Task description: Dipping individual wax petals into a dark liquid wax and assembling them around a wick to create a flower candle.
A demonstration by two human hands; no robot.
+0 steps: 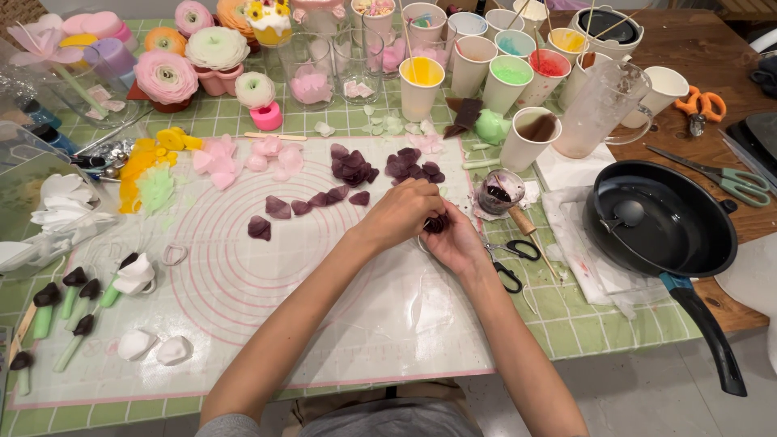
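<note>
Item: dark purple flower (437, 223), part-built; I am pinching it closed in my left hand (398, 214) and right hand (455, 243). Loose purple petals (307, 204) are lying unused, far left.

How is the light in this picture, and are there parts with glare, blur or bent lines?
Head view: soft, even light with faint shadows; glare on the black pan; the left hand and right hand are sharp around the dark petal piece; the table's edges bend slightly toward the corners.

Light: bright, even, from overhead.
Shadows: faint, soft under the hands (421, 222).
Glare: mild sheen on the black pan (660, 235).
Focus: sharp; edges bend slightly.
</note>
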